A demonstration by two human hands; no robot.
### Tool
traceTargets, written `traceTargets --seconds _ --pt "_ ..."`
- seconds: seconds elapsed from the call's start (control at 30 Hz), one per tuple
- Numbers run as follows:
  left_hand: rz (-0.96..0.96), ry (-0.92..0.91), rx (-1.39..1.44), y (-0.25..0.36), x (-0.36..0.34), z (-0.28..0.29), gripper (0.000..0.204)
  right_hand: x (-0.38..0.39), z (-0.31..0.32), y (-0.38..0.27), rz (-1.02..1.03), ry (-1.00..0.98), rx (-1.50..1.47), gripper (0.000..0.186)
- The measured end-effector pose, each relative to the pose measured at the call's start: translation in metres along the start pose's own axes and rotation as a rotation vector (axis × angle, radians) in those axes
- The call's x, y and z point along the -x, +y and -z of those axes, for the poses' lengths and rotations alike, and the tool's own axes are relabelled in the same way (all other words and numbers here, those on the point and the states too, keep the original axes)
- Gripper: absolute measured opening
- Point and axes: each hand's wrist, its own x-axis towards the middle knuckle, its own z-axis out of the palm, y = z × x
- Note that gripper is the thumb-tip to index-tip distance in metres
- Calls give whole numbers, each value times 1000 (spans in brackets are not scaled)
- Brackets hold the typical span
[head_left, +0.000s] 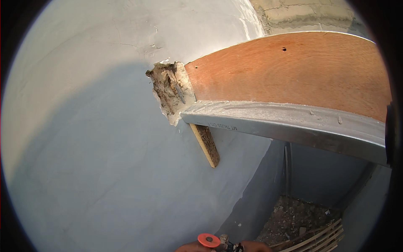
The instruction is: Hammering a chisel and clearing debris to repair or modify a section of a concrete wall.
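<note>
At the bottom edge my left hand (187, 248) is closed around a chisel with a round orange guard (208, 240); a dark metal end shows in the middle of the disc. Its shaft and most of my fingers are cut off or hidden. Beside it my right hand (257, 246) is curled against a small dark object (238, 247) that I cannot make out. Further up, a ragged hole (168, 86) is broken into the plastered wall (113, 159), with rough masonry and a grey metal piece inside. Both hands are well below the hole.
A brown wooden board (289, 75) stands along a dusty metal channel (289, 126) that runs from the hole to the right. Under the channel's left end a short wooden piece (205, 145) slants down. Lower right lie rubble (296, 216) and wooden slats (323, 239).
</note>
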Motion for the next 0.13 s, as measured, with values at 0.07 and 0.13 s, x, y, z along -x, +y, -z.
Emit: traceTargets --seconds 0.07,0.13 --pt "57 -67 -77 22 -9 -2 36 11 7 4 20 -113 -227 52" --pt "117 -2 -490 52 -16 -3 36 21 -3 5 94 185 -435 42"
